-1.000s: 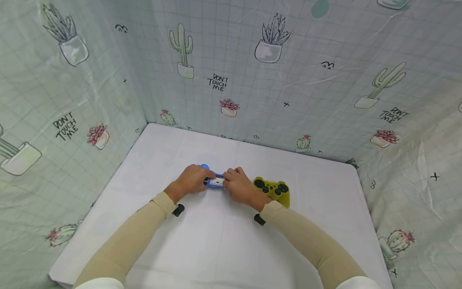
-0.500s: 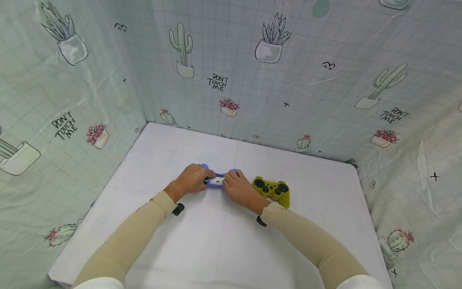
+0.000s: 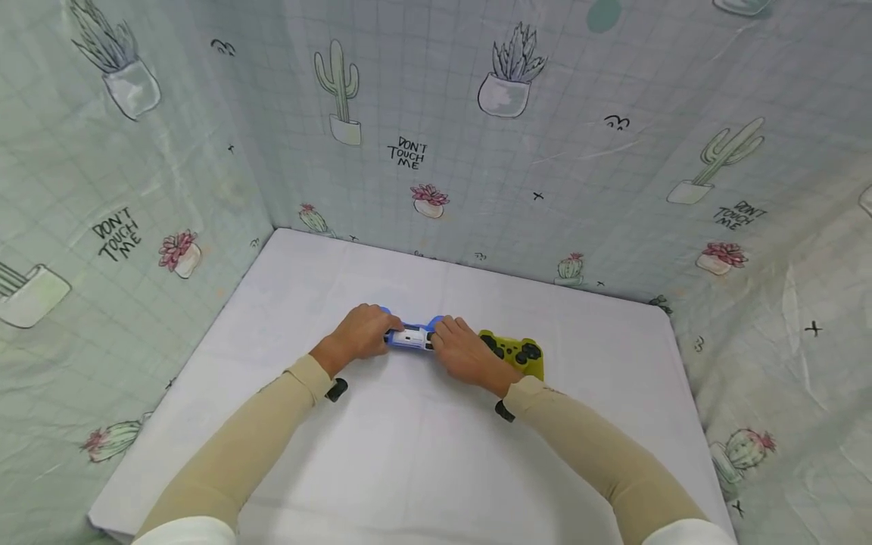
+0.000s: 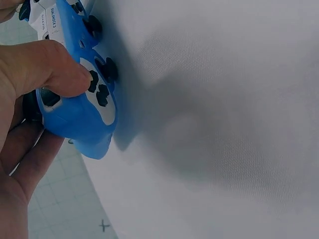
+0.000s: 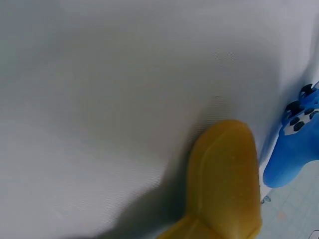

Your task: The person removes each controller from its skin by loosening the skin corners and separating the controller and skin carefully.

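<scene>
A blue and white game controller [image 3: 413,337] is between both hands over the white table, its shoulder edge facing me in the head view. My left hand [image 3: 363,331] grips its left end; the left wrist view has the thumb [image 4: 55,69] across the controller [image 4: 82,122] beside its buttons, with fingers behind. At the right end my right hand [image 3: 466,352] holds it with curled fingers. A yellow game controller [image 3: 533,356] lies just right of that hand, partly hidden by it. In the right wrist view the yellow controller's handle [image 5: 224,174] stands near the blue controller's grip [image 5: 294,159].
The white tabletop [image 3: 409,454] stretches toward me and to both sides. A cactus-print cloth [image 3: 470,166] hangs behind it and along the left and right sides. Dark wrist devices show under both forearms.
My right hand has shifted slightly right along the blue controller, baring more of its white middle and right handle. It covers more of the yellow controller. The left hand keeps its grip.
</scene>
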Available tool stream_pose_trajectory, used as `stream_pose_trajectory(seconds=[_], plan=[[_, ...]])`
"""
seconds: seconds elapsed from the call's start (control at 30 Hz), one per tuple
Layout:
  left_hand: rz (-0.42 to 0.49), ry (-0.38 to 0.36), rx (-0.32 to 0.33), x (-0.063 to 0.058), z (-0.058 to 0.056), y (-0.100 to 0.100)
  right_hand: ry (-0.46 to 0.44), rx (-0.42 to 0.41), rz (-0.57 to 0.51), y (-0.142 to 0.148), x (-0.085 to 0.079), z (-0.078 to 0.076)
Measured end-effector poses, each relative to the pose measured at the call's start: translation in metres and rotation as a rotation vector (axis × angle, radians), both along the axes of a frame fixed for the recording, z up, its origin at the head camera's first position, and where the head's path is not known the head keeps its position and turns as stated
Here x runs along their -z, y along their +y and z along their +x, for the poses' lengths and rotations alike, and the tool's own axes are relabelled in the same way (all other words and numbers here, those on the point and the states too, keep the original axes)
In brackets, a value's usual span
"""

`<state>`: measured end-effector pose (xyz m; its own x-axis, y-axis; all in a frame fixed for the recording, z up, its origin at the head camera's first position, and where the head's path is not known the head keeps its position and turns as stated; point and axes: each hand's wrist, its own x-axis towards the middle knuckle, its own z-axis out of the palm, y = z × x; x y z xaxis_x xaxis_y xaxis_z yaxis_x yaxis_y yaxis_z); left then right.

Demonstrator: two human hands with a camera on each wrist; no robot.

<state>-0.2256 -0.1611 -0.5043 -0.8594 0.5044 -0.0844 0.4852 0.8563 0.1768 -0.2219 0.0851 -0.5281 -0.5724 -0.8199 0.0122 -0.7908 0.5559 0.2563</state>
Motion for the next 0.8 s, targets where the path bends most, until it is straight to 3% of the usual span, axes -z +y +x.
stream_pose_trajectory(seconds=[0.17,0.5,0.8], plan=[[0.004,-0.026,-0.007,-0.0012,-0.0012,-0.0009,-0.080,0.087,0.009,0.0057,0.0025,-0.0009],[0.007,-0.052,-0.026,0.0001,-0.0022,-0.0018,-0.146,0.260,0.091,0.0036,0.0013,-0.0073],[0.004,-0.048,-0.017,0.0012,-0.0029,-0.0013,-0.262,0.304,-0.048,0.0043,0.0034,-0.0050]])
